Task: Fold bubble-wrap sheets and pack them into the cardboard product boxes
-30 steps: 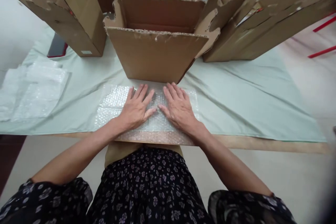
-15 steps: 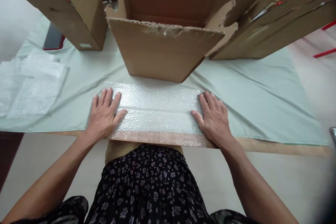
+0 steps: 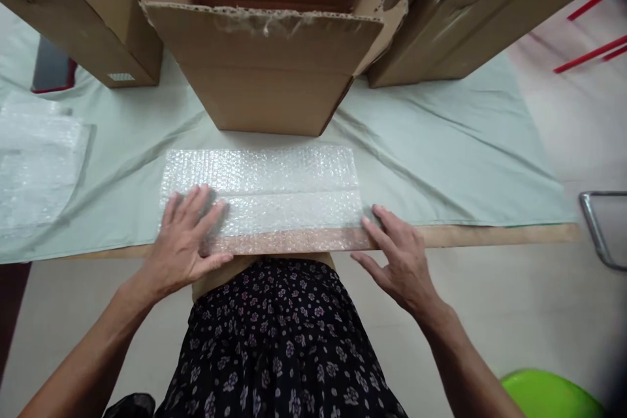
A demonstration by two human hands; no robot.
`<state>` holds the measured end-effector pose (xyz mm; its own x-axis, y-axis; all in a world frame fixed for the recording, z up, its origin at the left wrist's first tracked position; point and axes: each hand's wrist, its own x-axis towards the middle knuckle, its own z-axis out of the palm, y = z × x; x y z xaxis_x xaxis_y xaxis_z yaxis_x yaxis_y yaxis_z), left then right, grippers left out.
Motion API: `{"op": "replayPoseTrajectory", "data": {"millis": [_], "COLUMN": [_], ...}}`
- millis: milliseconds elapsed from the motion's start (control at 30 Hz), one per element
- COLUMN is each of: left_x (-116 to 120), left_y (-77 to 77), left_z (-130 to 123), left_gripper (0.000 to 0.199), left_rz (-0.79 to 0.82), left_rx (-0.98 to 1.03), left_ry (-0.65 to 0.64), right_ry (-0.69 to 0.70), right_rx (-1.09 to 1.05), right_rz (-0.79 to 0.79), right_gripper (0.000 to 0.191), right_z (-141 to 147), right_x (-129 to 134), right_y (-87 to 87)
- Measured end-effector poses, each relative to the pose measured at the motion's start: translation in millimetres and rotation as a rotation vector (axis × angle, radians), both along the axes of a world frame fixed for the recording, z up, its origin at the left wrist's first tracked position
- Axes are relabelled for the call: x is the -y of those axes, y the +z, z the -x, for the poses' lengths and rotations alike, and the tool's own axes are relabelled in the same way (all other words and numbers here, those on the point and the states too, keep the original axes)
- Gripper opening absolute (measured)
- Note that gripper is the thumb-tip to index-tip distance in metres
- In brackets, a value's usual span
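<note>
A flat rectangle of clear bubble wrap (image 3: 274,189) lies on the table at its front edge, with a crease running across its middle. My left hand (image 3: 183,241) rests over its lower left part, fingers spread and thumb stretched along the front edge. At its lower right corner is my right hand (image 3: 396,248), fingers apart, fingertips at the corner and thumb just off the table edge. Neither hand has its fingers closed on anything. Directly behind the sheet stands an open cardboard box (image 3: 274,78).
More cardboard boxes stand at the left (image 3: 98,19) and right (image 3: 441,32). A stack of bubble wrap pieces (image 3: 39,163) and a phone (image 3: 53,65) lie on the left of the pale green cloth (image 3: 450,150). A green stool (image 3: 548,395) is at lower right.
Both hands have slid back toward me, from the sides of the bubble wrap to its front edge. The right hand has come off the sheet's side to its lower corner. The view has shifted.
</note>
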<state>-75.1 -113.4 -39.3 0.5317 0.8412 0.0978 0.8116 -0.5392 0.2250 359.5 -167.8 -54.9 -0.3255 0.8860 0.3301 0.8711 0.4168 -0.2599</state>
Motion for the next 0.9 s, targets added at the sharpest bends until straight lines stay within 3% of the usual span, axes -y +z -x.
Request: {"op": "replayPoseTrajectory", "data": {"millis": [133, 300, 500, 567, 667, 800, 900], "left_x": [4.4, 9.5, 4.3, -0.4, -10.0, -29.3, -45.4], "left_y": [-3.1, 6.4, 37.9, 44.6, 47.2, 41.6, 37.0], "left_z": [-9.3, 0.7, 22.9, 26.7, 23.3, 9.1, 0.6], "left_gripper": [0.093, 0.083, 0.053, 0.036, 0.018, 0.025, 0.035], "left_rz": [0.013, 0.004, 0.082, 0.145, 0.228, 0.215, 0.226], "left_rx": [-0.061, -0.083, 0.133, 0.234, 0.339, 0.420, 0.434], "left_ry": [-0.057, -0.039, -0.026, 0.092, 0.376, 0.682, 0.783], "right_ry": [0.033, 0.010, -0.089, -0.153, -0.265, -0.336, -0.378], "right_rx": [-0.026, -0.139, -0.589, -0.679, -0.724, -0.800, -0.768], "right_rz": [0.011, -0.050, 0.064, 0.075, 0.092, 0.156, 0.177], "right_gripper": [0.025, 0.015, 0.013, 0.010, 0.011, 0.019, 0.015], "right_z": [1.0, -0.6, 8.7, 13.7, 20.8, 25.9, 26.2], "right_x": [-10.6, -21.5, -24.7, -32.1, -52.9, -87.4, -106.7], "right_y": [-4.6, 4.1, 30.6, 37.5, 40.3, 30.0, 18.8]}}
